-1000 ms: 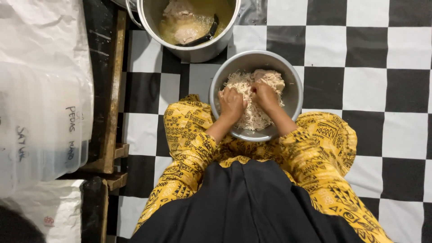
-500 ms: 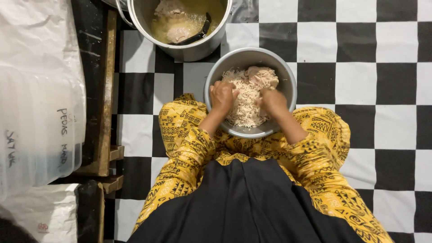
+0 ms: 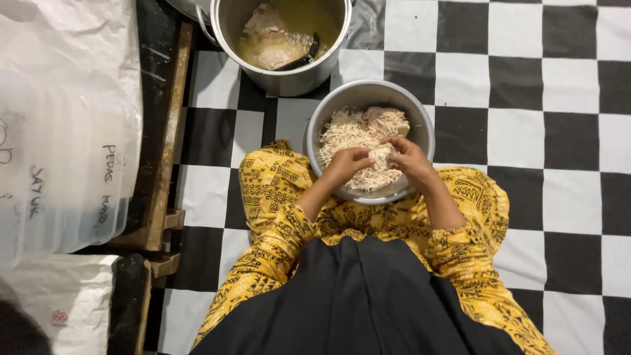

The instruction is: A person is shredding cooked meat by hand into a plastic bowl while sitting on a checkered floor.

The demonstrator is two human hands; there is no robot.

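Checkered floor (image 3: 526, 98) carries a metal bowl (image 3: 420, 125) of pale, stringy shredded chicken (image 3: 345, 135); left hand (image 3: 348, 164) and right hand (image 3: 409, 158) together pinch one pale chunk (image 3: 381, 156).

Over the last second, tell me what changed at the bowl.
Both hands came up out of the shredded chicken and met over it: left hand and right hand now grip one pale chunk between them. The metal bowl, the stockpot and its ladle stayed put.
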